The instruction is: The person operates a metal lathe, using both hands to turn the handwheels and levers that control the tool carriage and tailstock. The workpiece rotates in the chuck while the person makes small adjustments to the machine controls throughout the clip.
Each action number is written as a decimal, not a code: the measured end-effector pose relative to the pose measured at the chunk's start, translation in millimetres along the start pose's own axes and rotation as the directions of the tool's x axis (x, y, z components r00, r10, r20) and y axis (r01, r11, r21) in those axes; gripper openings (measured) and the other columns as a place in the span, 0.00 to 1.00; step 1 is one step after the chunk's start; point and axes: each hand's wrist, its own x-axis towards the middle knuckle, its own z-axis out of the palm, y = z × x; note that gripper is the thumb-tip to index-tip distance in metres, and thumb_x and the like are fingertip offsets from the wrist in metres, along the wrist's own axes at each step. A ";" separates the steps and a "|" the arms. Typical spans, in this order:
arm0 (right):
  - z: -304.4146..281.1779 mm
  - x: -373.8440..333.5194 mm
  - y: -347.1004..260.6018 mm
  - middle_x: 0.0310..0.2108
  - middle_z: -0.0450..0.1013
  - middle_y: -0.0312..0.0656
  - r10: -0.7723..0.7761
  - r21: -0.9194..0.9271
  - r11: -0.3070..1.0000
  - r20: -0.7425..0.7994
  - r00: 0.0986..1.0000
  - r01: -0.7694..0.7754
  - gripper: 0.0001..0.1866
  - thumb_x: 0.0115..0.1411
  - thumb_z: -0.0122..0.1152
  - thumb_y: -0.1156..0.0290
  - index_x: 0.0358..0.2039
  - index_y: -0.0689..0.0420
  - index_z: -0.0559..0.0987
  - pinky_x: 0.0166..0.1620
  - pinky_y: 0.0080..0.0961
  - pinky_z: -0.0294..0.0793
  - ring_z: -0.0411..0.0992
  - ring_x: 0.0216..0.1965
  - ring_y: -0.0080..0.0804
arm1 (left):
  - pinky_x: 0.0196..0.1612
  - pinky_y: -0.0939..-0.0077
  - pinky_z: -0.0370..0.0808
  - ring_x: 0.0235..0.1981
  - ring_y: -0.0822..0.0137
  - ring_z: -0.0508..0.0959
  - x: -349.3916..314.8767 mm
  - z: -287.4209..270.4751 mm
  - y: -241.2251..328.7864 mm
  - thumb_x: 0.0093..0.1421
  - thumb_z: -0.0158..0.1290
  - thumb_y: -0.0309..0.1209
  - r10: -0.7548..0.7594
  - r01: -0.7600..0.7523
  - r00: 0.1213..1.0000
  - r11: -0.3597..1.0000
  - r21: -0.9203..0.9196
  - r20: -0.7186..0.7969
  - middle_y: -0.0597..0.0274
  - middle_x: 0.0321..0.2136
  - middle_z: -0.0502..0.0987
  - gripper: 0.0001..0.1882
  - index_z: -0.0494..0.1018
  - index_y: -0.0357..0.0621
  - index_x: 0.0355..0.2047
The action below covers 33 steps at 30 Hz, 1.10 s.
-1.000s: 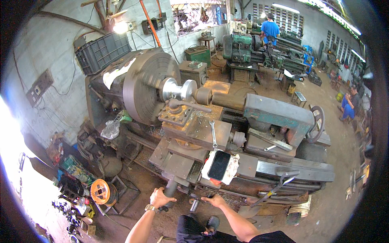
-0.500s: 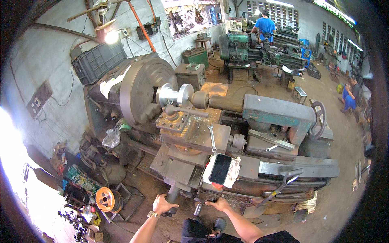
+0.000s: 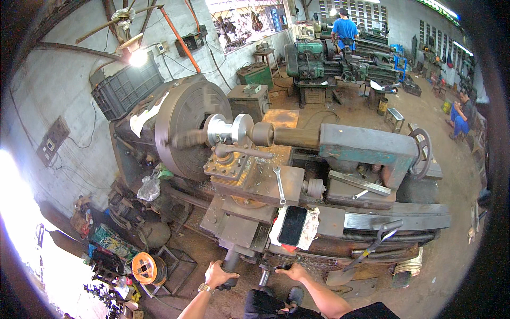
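A large metal lathe fills the middle. Its big round chuck [image 3: 170,125] is blurred by motion, holding a shiny flanged metal workpiece [image 3: 242,125] that the tailstock [image 3: 361,146] supports on the right. Close to the workpiece stands the tool post [image 3: 226,166] with its lever. My left hand [image 3: 219,275] is closed around a dark handle at the front of the cross slide. My right hand [image 3: 293,271] grips the end of a crank handle [image 3: 264,276] beside it. An open-ended wrench [image 3: 279,185] rests on the carriage, above a dark phone [image 3: 292,226] on a white cloth [image 3: 310,227].
A shovel [image 3: 366,252] leans against the lathe bed at right. On the left floor are a cable spool [image 3: 144,267], a metal frame and clutter. Behind, a person in blue [image 3: 345,30] stands at a green lathe [image 3: 313,58]; another person [image 3: 461,114] sits far right.
The whole view has shifted slightly. The chuck is turning, and a blurred projecting part now shows at its face. Both hands stay on their handles, with little visible movement.
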 end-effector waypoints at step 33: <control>2.7 7.8 28.5 0.21 0.76 0.60 -0.002 0.046 0.999 0.013 1.000 0.001 0.51 0.41 0.65 0.20 0.24 0.69 0.82 0.37 0.48 0.73 0.78 0.29 0.55 | 0.59 0.61 0.75 0.55 0.50 0.77 0.1 -0.1 1.7 0.31 0.74 0.62 -0.009 0.009 1.000 1.000 -0.001 -0.018 0.42 0.52 0.76 0.57 0.75 0.35 0.56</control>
